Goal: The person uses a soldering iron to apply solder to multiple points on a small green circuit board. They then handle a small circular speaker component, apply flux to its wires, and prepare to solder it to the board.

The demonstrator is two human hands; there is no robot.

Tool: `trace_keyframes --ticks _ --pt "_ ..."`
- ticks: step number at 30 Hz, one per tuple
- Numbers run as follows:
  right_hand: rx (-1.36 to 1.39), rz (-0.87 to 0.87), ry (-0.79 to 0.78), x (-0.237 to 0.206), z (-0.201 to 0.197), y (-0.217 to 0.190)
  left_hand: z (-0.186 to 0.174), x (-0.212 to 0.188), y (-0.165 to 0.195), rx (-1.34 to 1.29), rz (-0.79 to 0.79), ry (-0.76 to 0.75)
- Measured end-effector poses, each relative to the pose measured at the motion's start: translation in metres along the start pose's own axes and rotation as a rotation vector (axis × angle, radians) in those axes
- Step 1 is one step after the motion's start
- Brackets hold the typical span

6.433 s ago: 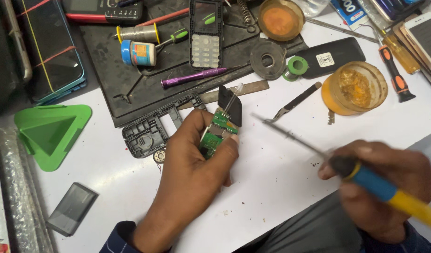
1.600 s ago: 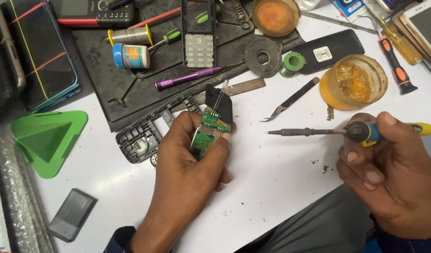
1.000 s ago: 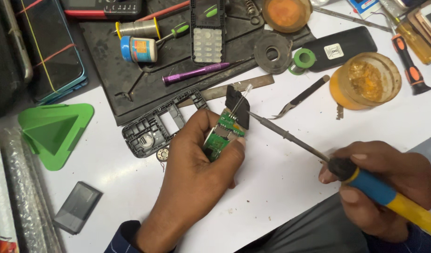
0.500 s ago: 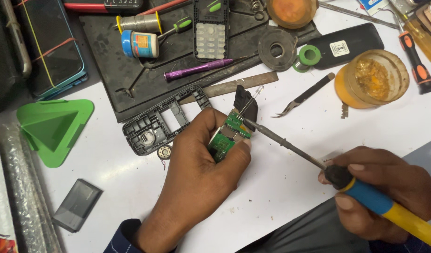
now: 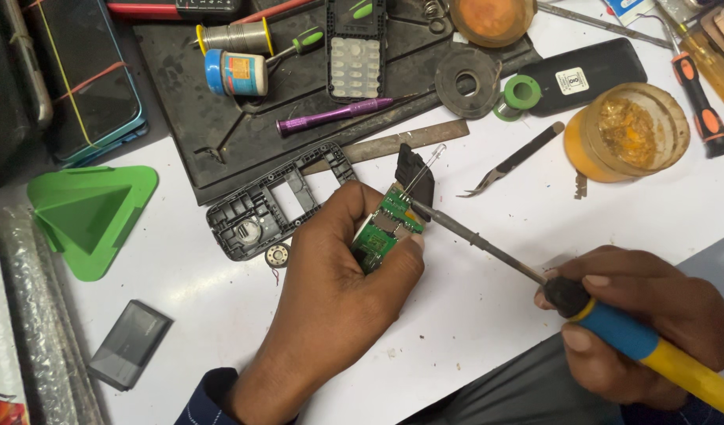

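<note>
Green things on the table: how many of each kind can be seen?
Circuit board, held in the left hand: 1
Triangular stand: 1
Tape roll: 1
Green-handled screwdriver: 1
Total: 4

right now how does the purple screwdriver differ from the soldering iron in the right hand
The purple screwdriver lies loose on the dark mat, touched by no hand; the soldering iron is held in the right hand. The screwdriver is purple along its whole body; the iron has a blue and yellow handle behind a bare metal shaft. The screwdriver's tip is free, while the iron's tip meets the green circuit board in the left hand. Both are slim, rod-shaped tools.
</note>
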State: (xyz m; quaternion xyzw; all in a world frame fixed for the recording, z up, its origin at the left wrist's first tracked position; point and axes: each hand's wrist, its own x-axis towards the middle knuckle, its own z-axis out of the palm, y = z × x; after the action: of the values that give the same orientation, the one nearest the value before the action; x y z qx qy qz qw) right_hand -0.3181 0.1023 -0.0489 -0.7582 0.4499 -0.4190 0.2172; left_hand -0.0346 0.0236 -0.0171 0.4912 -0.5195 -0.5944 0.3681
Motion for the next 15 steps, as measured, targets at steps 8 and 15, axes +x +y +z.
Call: trace_keyframes --ticks 8,15 --pt "-0.019 -0.015 -0.042 -0.0003 -0.0041 0.0033 0.0000 0.0000 0.0004 0.012 0.013 0.004" --pt "-0.002 0.002 0.022 0.0012 0.0006 0.0006 0.0001 0.0000 0.0011 0.007 -0.016 0.003"
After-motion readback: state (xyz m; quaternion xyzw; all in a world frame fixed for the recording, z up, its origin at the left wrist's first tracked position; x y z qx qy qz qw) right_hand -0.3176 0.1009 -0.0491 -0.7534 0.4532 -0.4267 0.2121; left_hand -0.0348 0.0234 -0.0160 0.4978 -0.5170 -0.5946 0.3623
